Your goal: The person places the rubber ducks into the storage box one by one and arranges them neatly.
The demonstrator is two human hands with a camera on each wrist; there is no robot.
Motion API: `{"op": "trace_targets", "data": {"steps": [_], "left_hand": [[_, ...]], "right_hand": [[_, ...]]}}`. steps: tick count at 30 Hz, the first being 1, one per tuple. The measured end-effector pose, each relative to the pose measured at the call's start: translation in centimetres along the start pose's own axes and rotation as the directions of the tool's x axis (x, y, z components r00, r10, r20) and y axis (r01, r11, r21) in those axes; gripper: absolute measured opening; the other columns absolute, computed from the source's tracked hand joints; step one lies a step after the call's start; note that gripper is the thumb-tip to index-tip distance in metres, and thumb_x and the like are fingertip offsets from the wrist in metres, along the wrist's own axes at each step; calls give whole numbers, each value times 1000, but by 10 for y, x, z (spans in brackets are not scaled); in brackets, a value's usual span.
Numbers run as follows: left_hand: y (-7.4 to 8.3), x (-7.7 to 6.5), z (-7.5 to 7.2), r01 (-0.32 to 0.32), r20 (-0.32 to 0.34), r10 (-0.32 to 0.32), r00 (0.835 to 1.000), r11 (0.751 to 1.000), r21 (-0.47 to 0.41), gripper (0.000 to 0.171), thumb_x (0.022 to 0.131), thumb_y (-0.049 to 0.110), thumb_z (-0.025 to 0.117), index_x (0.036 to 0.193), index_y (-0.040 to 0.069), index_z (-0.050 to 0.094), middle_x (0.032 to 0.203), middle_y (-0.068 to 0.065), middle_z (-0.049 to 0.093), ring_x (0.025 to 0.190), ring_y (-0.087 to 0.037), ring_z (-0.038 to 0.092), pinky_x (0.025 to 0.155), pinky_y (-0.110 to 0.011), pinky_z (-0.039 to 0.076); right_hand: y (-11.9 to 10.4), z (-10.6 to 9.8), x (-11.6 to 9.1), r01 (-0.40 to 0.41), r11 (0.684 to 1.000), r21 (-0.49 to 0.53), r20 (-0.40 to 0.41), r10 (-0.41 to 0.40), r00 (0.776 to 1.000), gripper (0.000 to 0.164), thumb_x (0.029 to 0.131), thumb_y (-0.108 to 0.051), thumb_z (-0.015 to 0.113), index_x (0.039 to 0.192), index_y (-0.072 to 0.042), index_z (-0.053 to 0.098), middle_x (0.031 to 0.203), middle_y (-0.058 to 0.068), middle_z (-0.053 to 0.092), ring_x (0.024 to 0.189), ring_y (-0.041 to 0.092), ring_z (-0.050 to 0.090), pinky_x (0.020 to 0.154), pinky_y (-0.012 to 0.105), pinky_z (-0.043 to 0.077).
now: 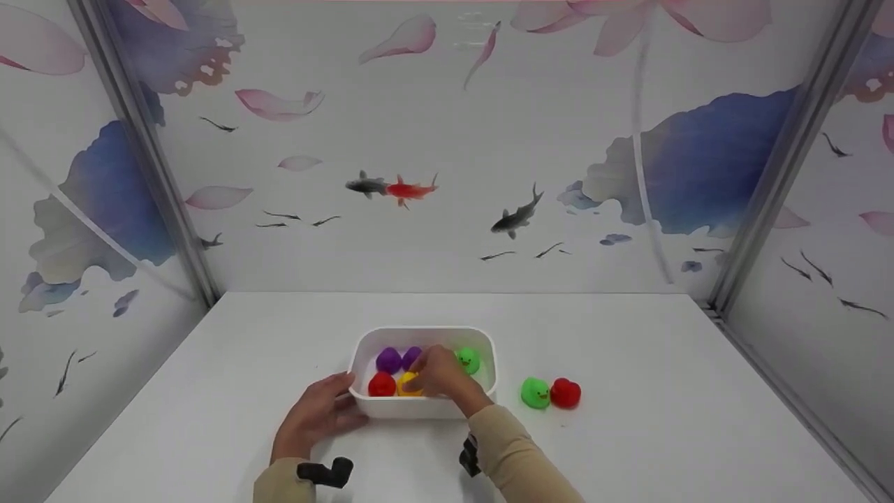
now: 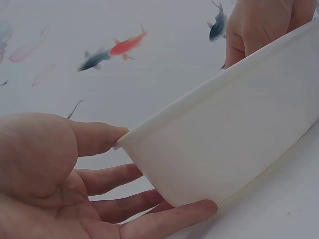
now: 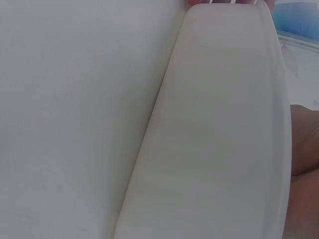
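Note:
A white plastic box (image 1: pixel 419 408) on the table holds small toy ducks. My left hand (image 1: pixel 323 412) rests against its left end; in the left wrist view the thumb touches the rim and the extended fingers lie along the outer wall. My right hand (image 1: pixel 441 370) reaches over the near rim into the box, thumb and fingers pinching a yellow toy duck (image 1: pixel 405 387). Around it in the box are two purple toys (image 1: pixel 388 360), a red one (image 1: pixel 381 385) and a green duck (image 1: pixel 469 360). In the right wrist view the box wall (image 3: pixel 209 129) hides the fingers.
Right of the box, a green duck (image 1: pixel 535 393) and a red toy duck (image 1: pixel 566 394) sit side by side on the white table (image 1: pixel 628 349). Panels printed with fish and petals (image 1: pixel 447 140) enclose the back and sides, with metal posts (image 1: pixel 147 154) at the corners.

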State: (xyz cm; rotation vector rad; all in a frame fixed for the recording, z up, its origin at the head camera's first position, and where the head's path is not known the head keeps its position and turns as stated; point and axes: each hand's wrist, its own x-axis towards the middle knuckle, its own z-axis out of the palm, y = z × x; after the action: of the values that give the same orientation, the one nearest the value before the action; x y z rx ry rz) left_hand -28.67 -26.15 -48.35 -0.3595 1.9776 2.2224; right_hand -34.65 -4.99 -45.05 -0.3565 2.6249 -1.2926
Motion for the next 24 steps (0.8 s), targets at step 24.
{"op": "trace_targets", "data": {"steps": [24], "left_hand": [[0,-2,0,43,-27,-42,999,998,36,60,107,30,48,154,-2,30,155,-32,34,136,-47,47,101,-54,54]], "right_hand": [[28,-95,-70,158,987,-22,-112,-160,981,32,86,-19,80,117,-13,72,123,10,69,116,31,65,90,40,63]]}}
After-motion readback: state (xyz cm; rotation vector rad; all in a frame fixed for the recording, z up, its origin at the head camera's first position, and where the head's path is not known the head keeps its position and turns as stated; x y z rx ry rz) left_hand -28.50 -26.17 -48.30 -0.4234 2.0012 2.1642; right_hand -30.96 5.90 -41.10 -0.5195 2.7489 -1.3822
